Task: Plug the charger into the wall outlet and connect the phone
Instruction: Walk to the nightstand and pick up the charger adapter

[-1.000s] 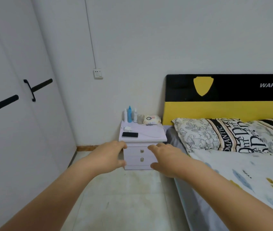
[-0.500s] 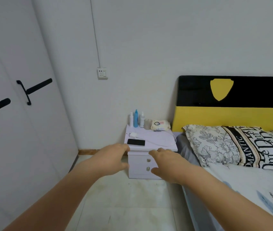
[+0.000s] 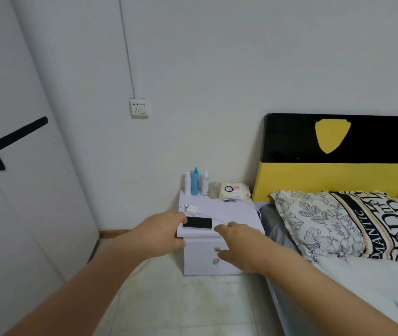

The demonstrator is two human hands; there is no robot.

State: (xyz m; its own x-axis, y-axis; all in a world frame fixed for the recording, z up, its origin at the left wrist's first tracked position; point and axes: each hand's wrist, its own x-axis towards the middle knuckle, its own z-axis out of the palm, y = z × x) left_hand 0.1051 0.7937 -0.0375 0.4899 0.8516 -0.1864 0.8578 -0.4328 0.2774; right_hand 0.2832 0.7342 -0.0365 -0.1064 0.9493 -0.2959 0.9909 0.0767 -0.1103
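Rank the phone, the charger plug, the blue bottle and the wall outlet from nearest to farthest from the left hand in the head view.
From the left hand:
1. Phone, just right of the fingertips, at the nightstand's front.
2. Charger plug, behind the phone.
3. Blue bottle, at the nightstand's back edge.
4. Wall outlet, high on the wall, up left.

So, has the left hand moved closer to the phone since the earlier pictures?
Yes. The left hand has moved forward over the nightstand, reaching the phone.
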